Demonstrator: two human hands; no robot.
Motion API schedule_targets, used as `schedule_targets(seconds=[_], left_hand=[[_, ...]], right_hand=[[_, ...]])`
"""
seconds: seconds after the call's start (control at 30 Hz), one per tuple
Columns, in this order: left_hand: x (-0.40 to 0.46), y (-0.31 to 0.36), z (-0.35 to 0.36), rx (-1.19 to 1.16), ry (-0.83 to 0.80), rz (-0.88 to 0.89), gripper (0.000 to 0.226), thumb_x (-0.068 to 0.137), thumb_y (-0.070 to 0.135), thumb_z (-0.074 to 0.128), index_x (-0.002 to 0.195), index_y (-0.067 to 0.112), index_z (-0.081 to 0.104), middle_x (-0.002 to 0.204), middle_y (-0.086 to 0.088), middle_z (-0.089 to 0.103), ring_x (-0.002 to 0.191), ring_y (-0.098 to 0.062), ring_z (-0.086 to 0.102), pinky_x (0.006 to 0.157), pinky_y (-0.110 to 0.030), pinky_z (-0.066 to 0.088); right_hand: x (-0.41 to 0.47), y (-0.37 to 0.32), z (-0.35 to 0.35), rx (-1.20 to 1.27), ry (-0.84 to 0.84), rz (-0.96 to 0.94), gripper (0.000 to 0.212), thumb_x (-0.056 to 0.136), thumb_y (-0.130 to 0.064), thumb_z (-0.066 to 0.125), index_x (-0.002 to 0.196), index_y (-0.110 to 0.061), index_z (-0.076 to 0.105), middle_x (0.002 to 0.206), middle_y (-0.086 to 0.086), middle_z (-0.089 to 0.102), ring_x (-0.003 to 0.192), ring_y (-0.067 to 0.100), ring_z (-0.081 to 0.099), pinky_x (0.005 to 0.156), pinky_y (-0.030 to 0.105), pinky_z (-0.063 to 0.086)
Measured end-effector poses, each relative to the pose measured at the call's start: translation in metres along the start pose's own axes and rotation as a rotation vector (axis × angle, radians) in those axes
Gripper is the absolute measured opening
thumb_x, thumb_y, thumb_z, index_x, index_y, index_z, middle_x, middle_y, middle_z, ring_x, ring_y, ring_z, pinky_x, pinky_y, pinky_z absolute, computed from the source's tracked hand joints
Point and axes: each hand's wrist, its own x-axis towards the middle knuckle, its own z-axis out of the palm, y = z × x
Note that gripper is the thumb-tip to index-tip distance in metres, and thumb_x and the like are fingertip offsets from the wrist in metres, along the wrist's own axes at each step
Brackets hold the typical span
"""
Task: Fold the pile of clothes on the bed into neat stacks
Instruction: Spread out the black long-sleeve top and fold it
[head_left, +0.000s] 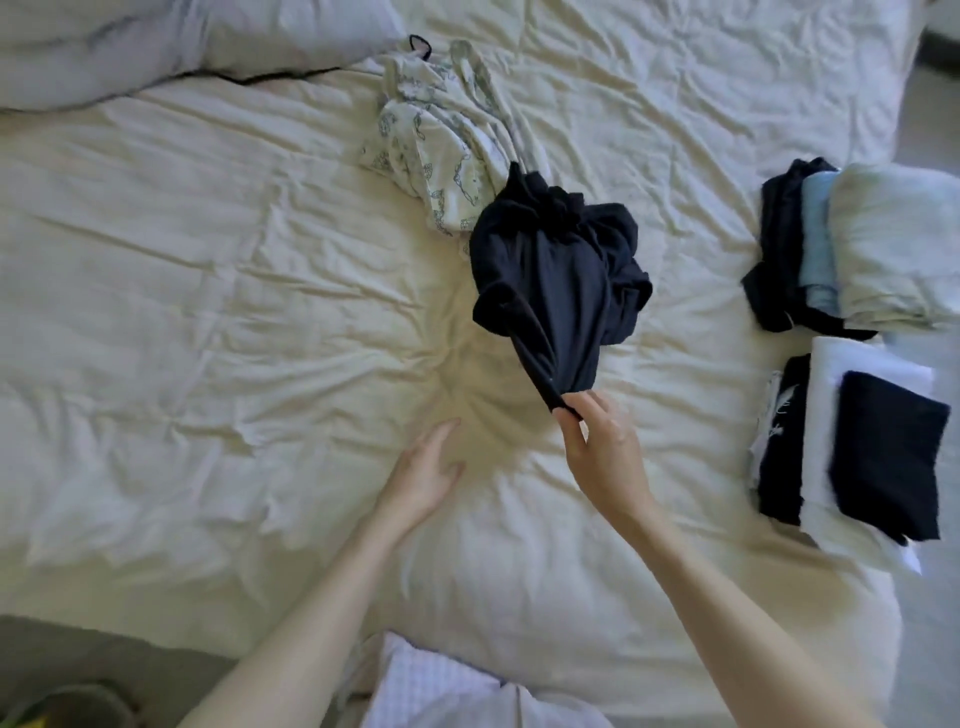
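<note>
Right hand (602, 447): pinches the dark shirt (558, 275) by its near edge; Left hand (423, 475): fingers loosely spread, beside it

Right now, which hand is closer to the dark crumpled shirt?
Right. The right hand pinches the near edge of the dark crumpled shirt and touches it. The left hand is open over the bedsheet, apart from the shirt, to its left and nearer the person.

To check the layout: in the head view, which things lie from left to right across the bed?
Pillow → left hand → patterned garment → dark garment, pinched by the right hand → folded stacks.
</note>
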Motion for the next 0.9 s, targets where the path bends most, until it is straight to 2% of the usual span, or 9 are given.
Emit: schedule_targets(seconds=[0.13, 0.2, 0.27, 0.33, 0.43, 0.53, 0.63, 0.77, 0.9], left_hand=[[-0.061, 0.035, -0.032, -0.059, 0.111, 0.255, 0.064, 0.089, 0.020, 0.062, 0.145, 0.024, 0.032, 0.152, 0.003, 0.028, 0.139, -0.009, 0.025, 0.102, -0.007, 0.017], [-0.090, 0.061, -0.049, -0.110, 0.124, 0.337, 0.065, 0.088, 0.024, 0.065, 0.144, 0.033, 0.032, 0.149, 0.013, 0.028, 0.136, 0.000, 0.025, 0.101, -0.006, 0.019], [-0.116, 0.083, -0.064, -0.174, 0.134, 0.373, 0.056, 0.086, 0.022, 0.066, 0.136, 0.032, 0.044, 0.139, 0.012, 0.045, 0.125, -0.001, 0.041, 0.096, -0.005, 0.030], [-0.144, 0.096, -0.075, -0.213, 0.160, 0.359, 0.035, 0.086, 0.020, 0.064, 0.120, 0.024, 0.059, 0.116, 0.005, 0.062, 0.105, -0.013, 0.059, 0.089, -0.019, 0.046], [-0.185, 0.098, -0.089, -0.198, 0.278, 0.319, 0.016, 0.089, 0.018, 0.060, 0.102, 0.013, 0.067, 0.097, 0.001, 0.069, 0.093, -0.013, 0.063, 0.089, -0.034, 0.049], [-0.226, 0.088, -0.110, -0.172, 0.398, 0.281, 0.012, 0.090, 0.020, 0.059, 0.097, 0.017, 0.069, 0.091, 0.009, 0.069, 0.090, -0.004, 0.063, 0.084, -0.019, 0.048], [-0.270, 0.081, -0.137, -0.179, 0.534, 0.267, 0.016, 0.092, 0.018, 0.056, 0.085, 0.031, 0.061, 0.084, 0.020, 0.063, 0.080, 0.009, 0.059, 0.071, -0.003, 0.042], [-0.328, 0.076, -0.163, -0.143, 0.689, 0.262, 0.015, 0.095, 0.019, 0.052, 0.086, 0.029, 0.058, 0.085, 0.017, 0.061, 0.080, 0.005, 0.058, 0.069, -0.004, 0.042], [-0.371, 0.070, -0.183, -0.093, 0.851, 0.239, 0.013, 0.094, 0.018, 0.055, 0.100, 0.014, 0.065, 0.087, 0.011, 0.062, 0.083, -0.005, 0.059, 0.071, -0.006, 0.042]], right_hand=[[-0.039, -0.049, -0.032, 0.115, -0.009, -0.083, 0.018, 0.091, 0.002, 0.054, 0.105, 0.001, 0.064, 0.108, 0.009, 0.064, 0.099, 0.019, 0.057, 0.086, 0.025, 0.043], [-0.054, -0.076, -0.049, 0.226, -0.063, -0.073, 0.017, 0.093, -0.002, 0.051, 0.103, -0.008, 0.063, 0.092, -0.007, 0.065, 0.082, 0.007, 0.057, 0.073, 0.012, 0.042], [-0.064, -0.104, -0.065, 0.315, -0.097, -0.091, 0.019, 0.094, -0.004, 0.049, 0.088, -0.019, 0.058, 0.069, -0.013, 0.058, 0.063, 0.004, 0.052, 0.058, 0.009, 0.037], [-0.070, -0.128, -0.081, 0.397, -0.099, -0.100, 0.028, 0.094, -0.005, 0.048, 0.080, -0.028, 0.055, 0.070, -0.010, 0.058, 0.062, 0.001, 0.052, 0.057, 0.010, 0.037], [-0.074, -0.158, -0.109, 0.466, -0.122, -0.175, 0.032, 0.094, -0.006, 0.050, 0.079, -0.034, 0.056, 0.073, -0.012, 0.061, 0.070, 0.002, 0.057, 0.065, 0.017, 0.043], [-0.078, -0.181, -0.131, 0.463, -0.154, -0.275, 0.033, 0.092, -0.010, 0.056, 0.077, -0.038, 0.061, 0.070, -0.017, 0.064, 0.072, 0.006, 0.060, 0.068, 0.020, 0.046], [-0.084, -0.202, -0.143, 0.398, -0.161, -0.359, 0.037, 0.090, -0.016, 0.059, 0.071, -0.048, 0.062, 0.070, -0.026, 0.065, 0.068, -0.005, 0.060, 0.062, 0.008, 0.043], [-0.094, -0.234, -0.148, 0.370, -0.179, -0.484, 0.026, 0.090, -0.015, 0.060, 0.076, -0.036, 0.067, 0.065, -0.026, 0.064, 0.065, -0.006, 0.059, 0.060, 0.004, 0.040], [-0.110, -0.269, -0.152, 0.269, -0.148, -0.641, 0.013, 0.091, -0.014, 0.059, 0.089, -0.014, 0.072, 0.070, -0.007, 0.065, 0.067, 0.006, 0.059, 0.061, 0.004, 0.039]])
